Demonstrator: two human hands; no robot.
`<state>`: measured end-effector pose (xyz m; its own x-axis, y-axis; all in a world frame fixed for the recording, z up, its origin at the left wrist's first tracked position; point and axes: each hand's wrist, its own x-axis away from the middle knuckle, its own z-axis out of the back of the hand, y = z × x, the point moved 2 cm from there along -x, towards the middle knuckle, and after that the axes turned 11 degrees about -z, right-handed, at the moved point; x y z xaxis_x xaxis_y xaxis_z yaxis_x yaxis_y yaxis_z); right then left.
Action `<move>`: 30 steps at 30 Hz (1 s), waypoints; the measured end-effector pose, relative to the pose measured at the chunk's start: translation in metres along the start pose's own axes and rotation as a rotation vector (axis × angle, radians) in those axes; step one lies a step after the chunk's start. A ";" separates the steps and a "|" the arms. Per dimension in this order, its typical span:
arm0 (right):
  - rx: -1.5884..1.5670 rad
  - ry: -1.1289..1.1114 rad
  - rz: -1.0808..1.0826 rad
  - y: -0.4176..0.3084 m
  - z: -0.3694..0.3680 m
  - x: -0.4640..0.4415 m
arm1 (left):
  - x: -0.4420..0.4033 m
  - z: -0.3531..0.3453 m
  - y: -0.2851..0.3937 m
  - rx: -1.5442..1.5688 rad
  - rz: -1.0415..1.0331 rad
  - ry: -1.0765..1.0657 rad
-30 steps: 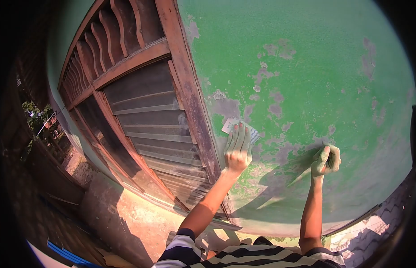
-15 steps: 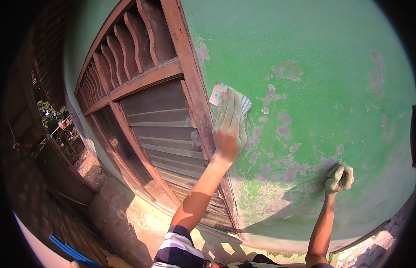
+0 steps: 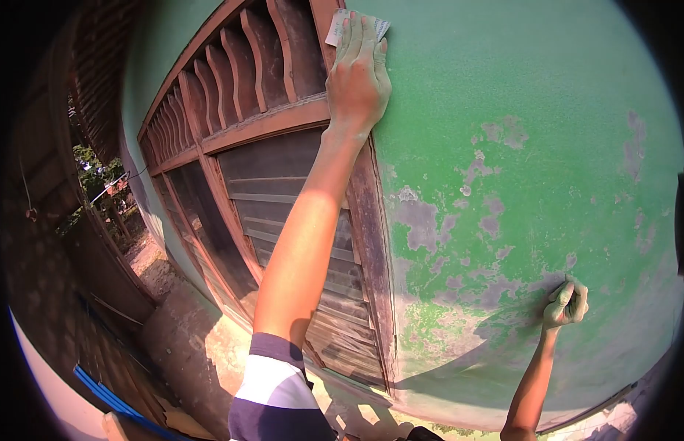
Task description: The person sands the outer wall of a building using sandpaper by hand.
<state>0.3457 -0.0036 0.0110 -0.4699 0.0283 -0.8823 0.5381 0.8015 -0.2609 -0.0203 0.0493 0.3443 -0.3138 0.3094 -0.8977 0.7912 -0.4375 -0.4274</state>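
Note:
Fingers stretched, my left hand [image 3: 359, 84] presses a folded piece of printed white-backed paper, which looks like sandpaper [image 3: 377, 28], against the wall at the upper end of the window frame. Pale dust coats its fingers. Lower on the right, my right hand [image 3: 567, 303] is closed with bent fingers and rests against the green wall [image 3: 459, 81]; whether it holds anything is hidden. Between the hands, the wall's paint is worn through in grey patches [image 3: 418, 223], with paler bare areas below.
Left of the wall stands a brown wooden window frame [image 3: 368, 220] with louvre slats [image 3: 265, 197] and wavy upper bars [image 3: 241, 59]. A concrete floor [image 3: 179, 331] runs below it. Blue pipes [image 3: 110, 397] lie at lower left, near a dark wooden structure.
My left hand has slid the sandpaper upward along the wall beside the window frame. My right hand remains closed against the wall. The view has shifted slightly.

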 end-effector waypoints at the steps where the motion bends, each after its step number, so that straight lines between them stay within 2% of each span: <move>1: 0.019 -0.029 -0.014 -0.002 0.000 -0.001 | 0.010 -0.001 0.006 0.006 0.000 -0.003; 6: 0.050 -0.044 -0.103 -0.009 0.003 -0.002 | 0.089 0.009 0.062 0.031 -0.042 -0.039; 8: 0.016 -0.041 -0.153 -0.015 -0.005 -0.008 | 0.099 0.014 0.071 0.063 -0.008 -0.148; 9: 0.012 -0.036 -0.149 -0.024 -0.014 -0.017 | 0.094 0.014 0.069 0.061 -0.013 -0.143; 11: -0.051 -0.093 -0.006 -0.055 -0.043 -0.048 | 0.073 0.008 0.055 0.065 -0.046 -0.113; 15: -0.263 -0.240 0.153 -0.100 -0.106 -0.116 | -0.002 -0.007 0.015 -0.010 -0.079 -0.039; 17: -0.266 -0.315 0.267 -0.123 -0.138 -0.152 | -0.036 -0.013 -0.005 -0.029 -0.084 -0.013; 19: -0.298 -0.381 0.279 -0.134 -0.164 -0.176 | -0.062 -0.011 -0.011 -0.023 -0.077 -0.019; 20: -0.300 -0.382 0.277 -0.135 -0.173 -0.185 | -0.073 -0.005 -0.006 0.052 -0.129 0.063; 24: -0.297 -0.449 0.183 -0.129 -0.192 -0.197 | -0.030 -0.018 0.002 -0.047 -0.075 0.032; 26: -0.264 -0.441 0.152 -0.125 -0.195 -0.194 | -0.001 -0.018 0.015 -0.053 -0.143 0.029; 30: -0.261 -0.515 0.189 -0.129 -0.200 -0.195 | -0.021 -0.008 -0.003 -0.067 -0.162 -0.029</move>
<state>0.2275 0.0068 0.2948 0.0513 -0.0558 -0.9971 0.3597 0.9325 -0.0337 -0.0123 0.0510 0.3656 -0.4544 0.3463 -0.8207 0.7620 -0.3262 -0.5595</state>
